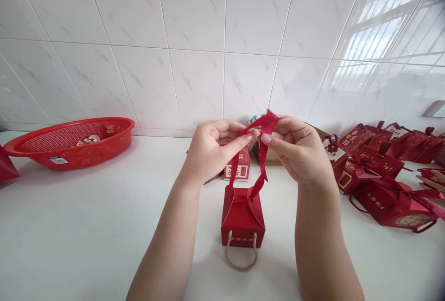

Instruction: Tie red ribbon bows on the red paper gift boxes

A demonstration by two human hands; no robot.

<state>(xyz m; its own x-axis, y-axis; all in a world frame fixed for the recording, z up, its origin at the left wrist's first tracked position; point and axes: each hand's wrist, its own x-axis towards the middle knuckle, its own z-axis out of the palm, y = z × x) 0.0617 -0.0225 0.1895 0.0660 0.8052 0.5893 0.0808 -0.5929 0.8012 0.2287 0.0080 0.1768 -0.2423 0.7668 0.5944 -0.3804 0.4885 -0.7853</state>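
A small red gift box with a beige rope handle stands upright on the white table in front of me. A red ribbon runs up from the holes in its top flaps. My left hand pinches one part of the ribbon between thumb and fingers. Close beside it, my right hand is closed on the other part, with its thumb pressed on the ribbon where the strands cross. Both hands are above the box. Some fingertips are hidden behind the ribbon.
At the left, a red plastic basket holds a few small items. Several finished red boxes with ribbons crowd the right side. Behind my hands stand another red box and a partly hidden cardboard box, near the tiled wall.
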